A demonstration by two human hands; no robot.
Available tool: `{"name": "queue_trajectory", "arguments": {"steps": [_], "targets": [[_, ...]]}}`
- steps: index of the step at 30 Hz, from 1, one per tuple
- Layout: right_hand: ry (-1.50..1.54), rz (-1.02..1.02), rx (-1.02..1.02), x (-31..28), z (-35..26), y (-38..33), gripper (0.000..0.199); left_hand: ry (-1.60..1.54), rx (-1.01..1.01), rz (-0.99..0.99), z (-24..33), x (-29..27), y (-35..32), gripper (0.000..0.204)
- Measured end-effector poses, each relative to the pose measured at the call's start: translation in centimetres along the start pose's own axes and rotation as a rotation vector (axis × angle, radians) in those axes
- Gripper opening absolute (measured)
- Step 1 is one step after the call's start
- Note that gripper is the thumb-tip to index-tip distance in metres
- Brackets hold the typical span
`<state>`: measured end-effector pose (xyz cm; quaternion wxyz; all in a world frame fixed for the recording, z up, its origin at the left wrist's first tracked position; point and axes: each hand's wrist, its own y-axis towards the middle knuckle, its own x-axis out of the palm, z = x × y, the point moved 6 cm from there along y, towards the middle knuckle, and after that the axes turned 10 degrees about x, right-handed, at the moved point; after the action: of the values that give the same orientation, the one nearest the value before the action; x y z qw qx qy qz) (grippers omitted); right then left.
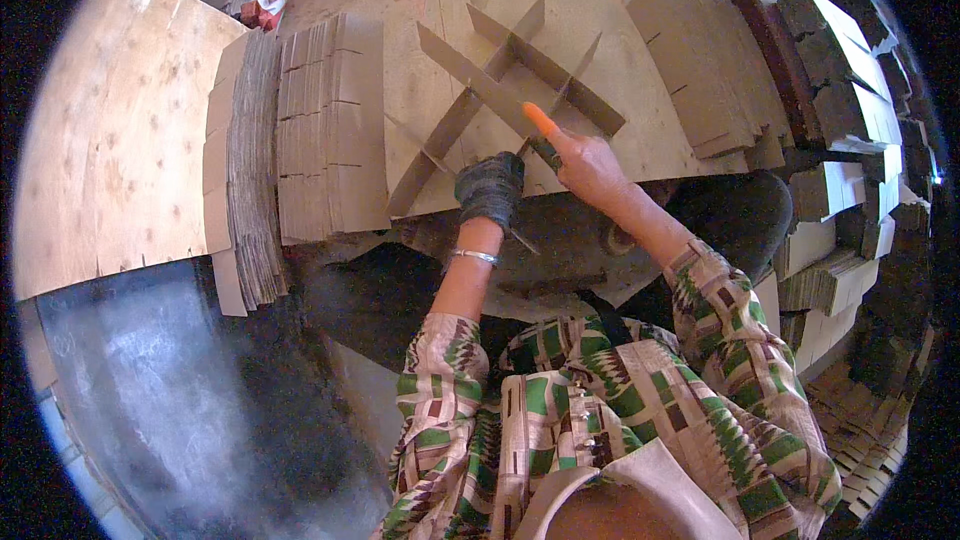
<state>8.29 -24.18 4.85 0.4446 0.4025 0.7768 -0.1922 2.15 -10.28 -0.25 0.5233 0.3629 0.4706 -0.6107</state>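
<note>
Fingers of the bare right hand [595,170], one capped in orange, pinch the near end of a strip in the cardboard lattice [470,105]; those of the left hand [490,190], in a dark glove, curl just beside the lattice's near side, and their undersides are hidden, so I cannot tell whether they grip it. The lattice spreads ahead of both hands, its crossed strips on edge on the plywood tabletop [590,15]. Left of the gloved fingers, a stack of slotted cardboard strips [330,130] hems in that side, with a second stack [240,170] beyond. Right of the orange-capped finger, a fanned pile of cardboard [705,70] crowds the other side. Well out to the left lies a pale plywood sheet [120,130].
</note>
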Motion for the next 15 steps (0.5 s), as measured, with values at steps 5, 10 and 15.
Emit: {"name": "queue_trajectory", "arguments": {"steps": [5,10,15], "targets": [[-0.074,-0.043,0.007,-0.3,-1.3,1.5,0.099,-0.03,-0.04,0.04,0.2,-0.6,0.1,0.024],[-0.116,-0.126,0.044,-0.5,-1.5,1.2,0.097,-0.038,-0.083,0.03,-0.1,-0.4,-0.1,0.022],[-0.131,-0.133,0.037,-0.2,-1.6,0.8,0.098,0.006,-0.057,-0.037,-0.2,0.0,-0.2,0.023]]}}
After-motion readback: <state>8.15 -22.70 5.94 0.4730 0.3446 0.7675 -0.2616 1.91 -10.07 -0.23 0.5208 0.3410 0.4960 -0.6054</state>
